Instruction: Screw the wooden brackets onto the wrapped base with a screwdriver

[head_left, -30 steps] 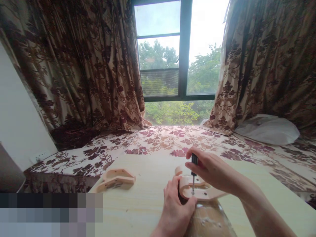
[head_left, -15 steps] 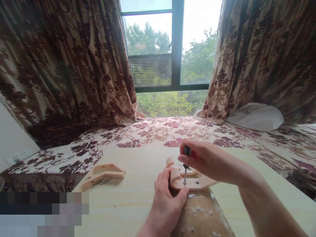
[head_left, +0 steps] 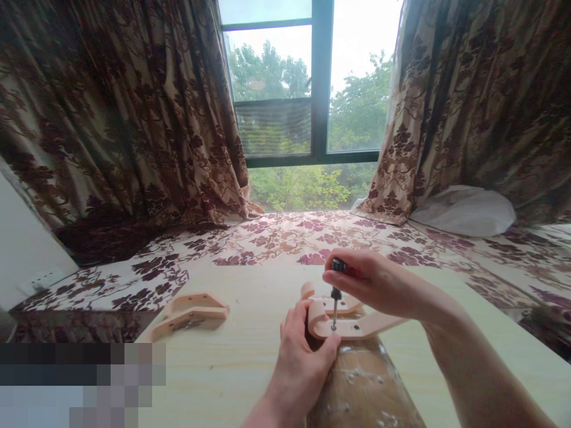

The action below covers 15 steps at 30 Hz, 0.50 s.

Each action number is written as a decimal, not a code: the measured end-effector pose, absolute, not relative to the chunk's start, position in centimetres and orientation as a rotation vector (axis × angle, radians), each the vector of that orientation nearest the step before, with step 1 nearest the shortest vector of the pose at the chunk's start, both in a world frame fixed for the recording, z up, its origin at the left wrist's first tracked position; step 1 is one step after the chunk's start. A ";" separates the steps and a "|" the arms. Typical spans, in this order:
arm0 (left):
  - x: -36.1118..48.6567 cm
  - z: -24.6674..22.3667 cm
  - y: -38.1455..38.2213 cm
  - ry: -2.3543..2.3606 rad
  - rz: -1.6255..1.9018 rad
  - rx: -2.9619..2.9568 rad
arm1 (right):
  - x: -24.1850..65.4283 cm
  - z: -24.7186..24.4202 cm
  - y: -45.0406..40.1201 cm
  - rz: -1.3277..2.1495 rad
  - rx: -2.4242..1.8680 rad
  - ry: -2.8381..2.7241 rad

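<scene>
My right hand (head_left: 370, 282) is wrapped round the dark handle of a screwdriver (head_left: 335, 303), held upright. Its tip meets a screw hole in a pale, curved wooden piece (head_left: 379, 328). Gripping the curled end of that piece is my left hand (head_left: 303, 351), its thumb along the near edge and fingers at the far left side. A second similar wooden piece (head_left: 330, 304) lies just behind, partly hidden by my hands. Under both is a brown board (head_left: 361, 380) that looks wrapped in clear plastic.
More pale wooden pieces (head_left: 205, 298) lie at the left of the light wooden tabletop (head_left: 241, 356), with small dark metal bits beside them. Beyond the table runs a ledge with floral cloth (head_left: 285, 238), between curtains. A white bag (head_left: 464, 211) rests at the right.
My right hand and wrist have turned slightly round the screwdriver, whose tip stays at the same hole. My left hand keeps its hold; the view has shifted slightly.
</scene>
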<state>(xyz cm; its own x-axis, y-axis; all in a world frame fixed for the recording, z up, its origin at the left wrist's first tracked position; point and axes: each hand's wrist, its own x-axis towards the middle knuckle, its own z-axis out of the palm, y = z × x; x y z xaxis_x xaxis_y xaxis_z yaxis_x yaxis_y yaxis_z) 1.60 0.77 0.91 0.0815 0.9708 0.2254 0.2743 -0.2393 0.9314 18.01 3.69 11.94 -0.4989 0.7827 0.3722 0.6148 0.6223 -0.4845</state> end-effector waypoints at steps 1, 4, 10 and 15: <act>1.6 0.9 0.8 1.256 1.196 1.624 | 17.8 11.8 3.9 0.366 -1.093 -2.263; 1.6 0.9 0.8 1.252 1.195 1.626 | 17.5 11.4 4.4 0.322 -1.120 -2.213; 1.5 0.9 0.7 1.251 1.184 1.636 | 18.4 12.2 3.5 0.628 -1.065 -2.253; 1.5 1.0 0.6 1.253 1.181 1.632 | 18.2 12.2 3.5 0.696 -1.034 -2.247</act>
<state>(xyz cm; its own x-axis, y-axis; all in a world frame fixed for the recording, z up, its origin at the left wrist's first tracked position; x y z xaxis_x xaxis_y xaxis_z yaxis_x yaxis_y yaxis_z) 1.47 0.64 1.01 0.0947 0.9708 0.2205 0.2781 -0.2385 0.9305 18.24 3.53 12.21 -0.5430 0.7944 0.2724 0.5013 0.5668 -0.6538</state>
